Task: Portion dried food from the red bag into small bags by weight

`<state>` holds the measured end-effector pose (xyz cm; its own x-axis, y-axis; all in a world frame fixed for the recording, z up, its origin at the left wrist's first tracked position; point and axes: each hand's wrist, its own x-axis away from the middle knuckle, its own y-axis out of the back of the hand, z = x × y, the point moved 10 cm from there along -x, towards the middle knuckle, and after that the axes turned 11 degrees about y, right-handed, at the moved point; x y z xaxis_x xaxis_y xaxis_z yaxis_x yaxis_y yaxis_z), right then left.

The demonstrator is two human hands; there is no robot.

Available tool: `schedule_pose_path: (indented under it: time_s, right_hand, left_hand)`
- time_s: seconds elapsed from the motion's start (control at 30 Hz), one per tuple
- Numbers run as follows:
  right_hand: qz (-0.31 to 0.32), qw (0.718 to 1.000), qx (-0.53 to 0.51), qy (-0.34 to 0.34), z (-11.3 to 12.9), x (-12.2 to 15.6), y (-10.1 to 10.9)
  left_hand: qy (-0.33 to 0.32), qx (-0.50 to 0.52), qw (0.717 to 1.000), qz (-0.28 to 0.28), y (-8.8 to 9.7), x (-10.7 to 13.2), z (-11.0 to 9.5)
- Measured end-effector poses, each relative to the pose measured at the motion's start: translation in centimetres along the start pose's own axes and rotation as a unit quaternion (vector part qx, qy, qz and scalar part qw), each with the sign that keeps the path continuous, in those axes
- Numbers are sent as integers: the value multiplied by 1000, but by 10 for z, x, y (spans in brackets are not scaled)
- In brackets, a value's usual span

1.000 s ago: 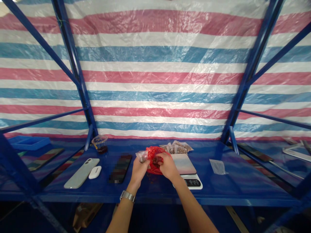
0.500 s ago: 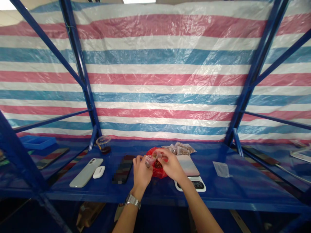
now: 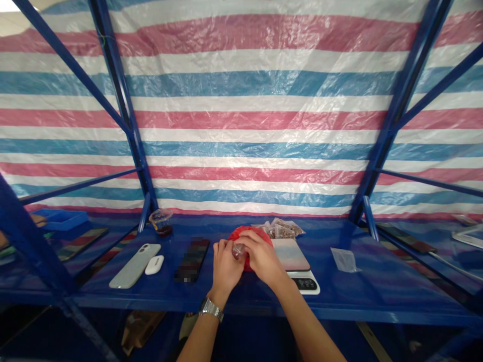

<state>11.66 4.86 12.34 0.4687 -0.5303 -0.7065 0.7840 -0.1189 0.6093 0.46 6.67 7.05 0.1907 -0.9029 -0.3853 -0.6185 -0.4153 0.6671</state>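
Two hands met over a red bag (image 3: 241, 231) near the middle of the bench (image 3: 362, 294). The left hand (image 3: 227, 266) was curled shut around a small clear pouch (image 3: 238, 250), gripping it just above the near part of the red bag. The right hand (image 3: 262, 255) was bent over from the other side, fingertips at the pouch; whether they gripped it too, I could not tell.

Several packets (image 3: 284, 231) lay in a pile behind the scale (image 3: 310, 284), each holding brownish bits, so those looked done. The pouch between the hands seemed to be partway: something dark showed through the plastic, but the fingers hid how full it was and whether its mouth was closed. A flat pouch (image 3: 344, 260) lay to the right of the scale, apart from the packets, and looked unfilled, so it seemed undone. What remained in the red bag was hidden under the hands.

Farther left, a dark phone (image 3: 193, 259), a white case (image 3: 154, 265), a pale phone (image 3: 135, 266) and a cup (image 3: 161, 224) rested untouched.
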Motion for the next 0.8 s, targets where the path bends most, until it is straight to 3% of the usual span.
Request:
schedule_pose_path:
  time_s: [0.23, 0.4, 0.57, 0.67, 0.8]
  right_hand:
    - [5, 998, 65, -1, 0, 1, -4]
    - [-12, 999, 50, -5, 0, 1, -2]
    - [-75, 991, 80, -79, -30, 8, 17]
    - [-15, 979, 153, -132, -51, 15, 11]
    - [88, 949, 228, -199, -69, 23, -8]
  left_hand:
    - [12, 28, 1000, -4, -5, -4, 8]
    - [33, 48, 998, -13, -3, -4, 13]
    - [88, 59, 994, -25, -1, -8, 29]
    - [123, 77, 989, -14, -4, -10, 42]
    - [145, 126, 980, 52, -18, -13, 49]
